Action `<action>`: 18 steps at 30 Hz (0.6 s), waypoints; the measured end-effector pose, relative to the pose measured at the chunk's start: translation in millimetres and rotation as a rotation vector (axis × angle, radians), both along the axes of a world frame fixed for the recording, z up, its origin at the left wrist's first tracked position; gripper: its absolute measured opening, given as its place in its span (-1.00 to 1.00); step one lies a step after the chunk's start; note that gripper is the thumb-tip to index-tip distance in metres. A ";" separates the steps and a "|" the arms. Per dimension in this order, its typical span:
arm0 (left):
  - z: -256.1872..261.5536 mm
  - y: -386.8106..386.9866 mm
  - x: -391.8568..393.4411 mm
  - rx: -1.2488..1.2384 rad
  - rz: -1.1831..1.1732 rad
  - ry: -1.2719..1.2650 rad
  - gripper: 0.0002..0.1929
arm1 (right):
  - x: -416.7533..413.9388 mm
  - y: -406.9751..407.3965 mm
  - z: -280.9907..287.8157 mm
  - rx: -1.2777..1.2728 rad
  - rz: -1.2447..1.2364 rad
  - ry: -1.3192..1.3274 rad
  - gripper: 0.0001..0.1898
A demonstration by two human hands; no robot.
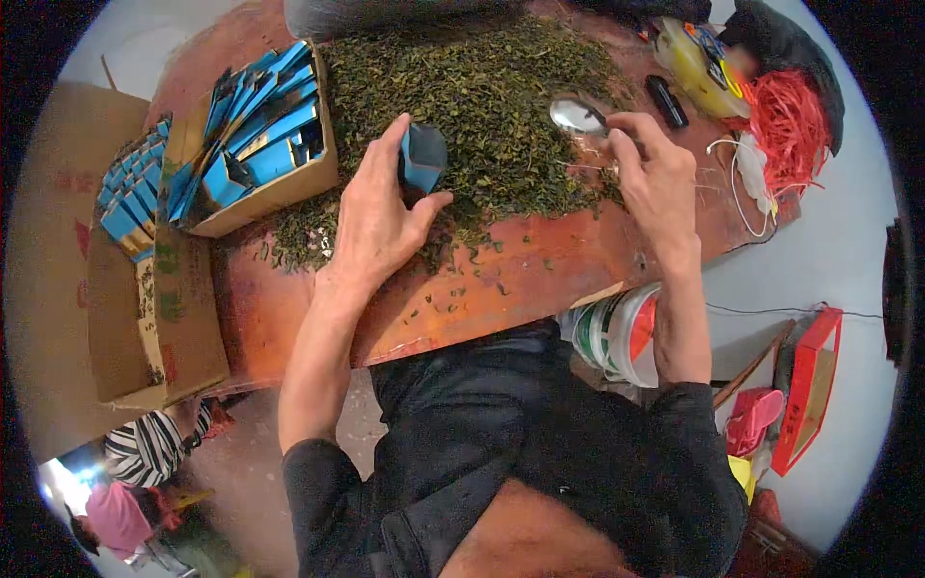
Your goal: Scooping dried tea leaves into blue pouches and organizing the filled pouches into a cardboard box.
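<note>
My left hand [379, 209] is curled around a small blue carton [425, 155], thumb on the near side and fingers along its left. The carton's dark upper end faces me; what is inside I cannot tell. It is held over a wide heap of dried green leaves [462, 79], which look like tea. Between the thumb and fingers of my right hand [654, 170] is the handle of a shiny metal spoon [576, 115]. Its bowl points left, above the heap's right edge, and looks bare of leaves.
On the left, a cardboard box [271, 199] holds upright blue cartons. A larger cardboard box [191, 325] beside it has more. At the right lie a black cylindrical object [666, 101], red shredded strips [791, 134] and a yellowish container [694, 68]. A bucket [614, 332] stands below the table's edge.
</note>
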State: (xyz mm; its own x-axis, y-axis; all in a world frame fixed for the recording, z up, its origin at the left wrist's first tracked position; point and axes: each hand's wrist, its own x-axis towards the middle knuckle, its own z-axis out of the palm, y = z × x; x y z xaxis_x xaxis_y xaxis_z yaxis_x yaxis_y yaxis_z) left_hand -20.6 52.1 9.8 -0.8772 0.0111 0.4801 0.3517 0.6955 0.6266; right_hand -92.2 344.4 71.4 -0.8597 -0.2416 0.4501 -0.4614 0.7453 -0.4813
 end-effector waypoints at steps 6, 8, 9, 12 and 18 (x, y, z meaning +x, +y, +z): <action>0.7 2.3 3.3 0.090 0.074 -0.106 -0.23 | 7.4 10.6 -0.5 0.129 -0.061 -0.023 -0.86; -0.4 3.0 2.7 0.114 0.062 -0.128 -0.27 | 4.2 13.5 -5.3 0.189 -0.057 0.010 -0.87; -1.2 4.1 1.7 0.086 0.045 -0.065 -0.29 | 2.2 14.0 -10.3 0.191 -0.060 0.007 -0.87; -2.5 6.2 -0.2 0.071 0.021 0.019 -0.33 | -2.3 7.5 -23.5 0.219 -0.050 0.042 -0.88; -7.2 2.4 -0.4 0.084 0.022 0.011 -0.32 | -8.4 -12.9 -30.3 0.082 0.054 0.035 -0.88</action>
State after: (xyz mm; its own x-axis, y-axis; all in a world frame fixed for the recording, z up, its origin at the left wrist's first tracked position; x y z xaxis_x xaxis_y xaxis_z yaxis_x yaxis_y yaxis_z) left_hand -21.0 54.4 2.5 -0.8716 -0.0489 0.4877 0.3438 0.6483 0.6793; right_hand -100.6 331.5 41.1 -0.8286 -0.3242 0.4564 -0.5173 0.7551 -0.4028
